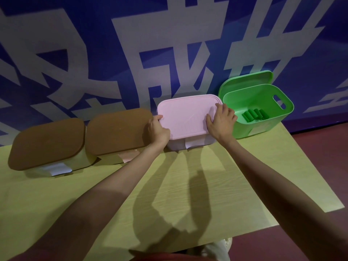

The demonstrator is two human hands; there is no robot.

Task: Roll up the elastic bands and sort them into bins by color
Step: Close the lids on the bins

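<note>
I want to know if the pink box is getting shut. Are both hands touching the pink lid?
Touching. The head view shows the left hand gripping the pink lid's left edge and the right hand lying on its right side.

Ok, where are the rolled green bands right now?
In the head view, the rolled green bands lie inside the open green bin at the row's right end, beside the pink bin.

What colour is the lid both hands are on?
Pink lid, clearest in the head view.
</note>
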